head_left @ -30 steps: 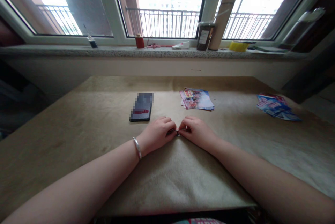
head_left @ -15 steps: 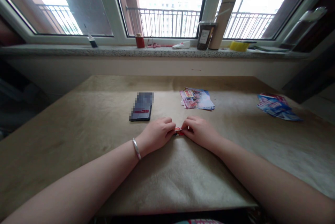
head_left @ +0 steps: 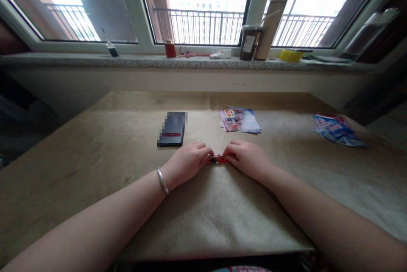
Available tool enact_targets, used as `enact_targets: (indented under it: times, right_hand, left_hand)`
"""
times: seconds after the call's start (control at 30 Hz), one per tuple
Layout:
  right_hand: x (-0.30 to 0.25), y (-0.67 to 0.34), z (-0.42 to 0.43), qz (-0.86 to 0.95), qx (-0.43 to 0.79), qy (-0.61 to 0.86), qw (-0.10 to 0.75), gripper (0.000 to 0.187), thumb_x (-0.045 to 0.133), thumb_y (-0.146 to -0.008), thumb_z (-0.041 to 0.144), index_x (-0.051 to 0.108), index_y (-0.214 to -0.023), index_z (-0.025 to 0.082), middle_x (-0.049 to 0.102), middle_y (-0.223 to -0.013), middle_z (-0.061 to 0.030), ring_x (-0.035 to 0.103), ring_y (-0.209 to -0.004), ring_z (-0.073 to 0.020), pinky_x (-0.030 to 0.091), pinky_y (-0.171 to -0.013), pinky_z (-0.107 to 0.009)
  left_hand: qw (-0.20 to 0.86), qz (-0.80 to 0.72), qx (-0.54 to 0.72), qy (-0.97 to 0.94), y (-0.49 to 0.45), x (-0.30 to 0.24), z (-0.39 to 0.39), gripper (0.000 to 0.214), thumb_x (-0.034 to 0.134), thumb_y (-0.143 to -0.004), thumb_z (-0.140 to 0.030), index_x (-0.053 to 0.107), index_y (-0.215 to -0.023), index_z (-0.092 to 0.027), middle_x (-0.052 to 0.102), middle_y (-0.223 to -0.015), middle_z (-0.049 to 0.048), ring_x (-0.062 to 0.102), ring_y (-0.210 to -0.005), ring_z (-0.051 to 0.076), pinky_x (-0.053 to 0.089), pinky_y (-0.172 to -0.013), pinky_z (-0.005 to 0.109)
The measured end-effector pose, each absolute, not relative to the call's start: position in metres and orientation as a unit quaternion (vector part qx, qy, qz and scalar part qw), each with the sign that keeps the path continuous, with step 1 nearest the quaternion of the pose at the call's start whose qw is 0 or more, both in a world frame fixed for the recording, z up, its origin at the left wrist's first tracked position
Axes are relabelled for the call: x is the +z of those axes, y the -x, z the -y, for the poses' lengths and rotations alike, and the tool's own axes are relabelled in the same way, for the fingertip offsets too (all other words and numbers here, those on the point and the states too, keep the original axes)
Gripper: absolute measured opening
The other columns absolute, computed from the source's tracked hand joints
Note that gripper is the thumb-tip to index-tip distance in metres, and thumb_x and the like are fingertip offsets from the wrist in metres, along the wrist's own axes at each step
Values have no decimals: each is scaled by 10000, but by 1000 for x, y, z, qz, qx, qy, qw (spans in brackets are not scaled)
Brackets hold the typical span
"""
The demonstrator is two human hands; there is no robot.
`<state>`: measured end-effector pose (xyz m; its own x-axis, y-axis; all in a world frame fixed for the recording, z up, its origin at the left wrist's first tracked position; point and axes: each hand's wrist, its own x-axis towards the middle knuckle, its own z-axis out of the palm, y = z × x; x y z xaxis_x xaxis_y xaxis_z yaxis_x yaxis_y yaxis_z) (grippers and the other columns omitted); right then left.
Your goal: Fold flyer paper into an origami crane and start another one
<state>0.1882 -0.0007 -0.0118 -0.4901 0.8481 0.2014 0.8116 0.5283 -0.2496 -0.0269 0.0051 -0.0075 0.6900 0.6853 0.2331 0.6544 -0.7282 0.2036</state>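
Observation:
Between my two hands lies a narrow folded strip of printed paper (head_left: 217, 159), red with dark and white patches, on the tabletop. My left hand (head_left: 194, 157) pinches its left end with the fingers pressed together; a silver bangle is on that wrist. At the right end, my right hand (head_left: 243, 156) grips the strip between thumb and fingers. The ends under the fingertips are hidden. Just beyond my left hand rests a phone (head_left: 172, 129), its screen partly pixelated. A stack of printed paper sheets (head_left: 241, 120) lies beyond my right hand.
More blue and red printed papers (head_left: 337, 129) lie at the table's right. The table (head_left: 95, 149) meets a wall below a stone windowsill (head_left: 140, 62), which carries a red jar (head_left: 170, 49), a dark lidded container (head_left: 250, 43), a tall tube (head_left: 272, 26) and yellow tape (head_left: 291, 55).
My hands have moved slightly apart along the strip, my right hand shifting right. More of the strip shows between them, and it looks flatter. The phone and paper stacks stay where they were.

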Motion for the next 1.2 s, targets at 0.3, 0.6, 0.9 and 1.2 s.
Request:
enact_targets:
  times: [0.3, 0.6, 0.9, 1.2]
  right_hand:
    - [-14, -189, 1, 865, 121, 428, 235, 106, 548, -776, 113, 600, -802, 200, 628, -834, -19, 559, -792, -149, 414, -694, -250]
    - [-14, -191, 2, 872, 191, 370, 259, 68, 582, -809, 206, 637, -849, 210, 633, -935, -29, 579, -701, -111, 467, -683, -246]
    - [-17, -189, 1, 851, 199, 412, 257, 39, 576, -793, 194, 614, -800, 193, 597, -742, 5, 533, -647, -108, 398, -600, -216]
    - [-20, -186, -3, 850, 153, 434, 256, 43, 585, -758, 161, 604, -773, 197, 614, -777, -20, 550, -770, -151, 421, -700, -257]
  left_hand:
    - [144, -352, 192, -905, 26, -11, -10, 90, 508, -868, -152, 590, -888, -182, 576, -831, 16, 539, -774, 141, 425, -695, 241]
    - [246, -338, 218, -882, 28, -8, -10, 152, 458, -851, -119, 602, -850, -167, 595, -821, 17, 542, -748, 122, 437, -676, 227]
    - [280, -302, 211, -886, 30, -3, -10, 202, 443, -905, -226, 633, -937, -164, 634, -909, 55, 569, -880, 153, 452, -810, 280]
    - [179, -297, 205, -915, 27, -11, -10, 156, 518, -870, -208, 627, -980, -188, 632, -951, 62, 543, -947, 180, 441, -878, 331]
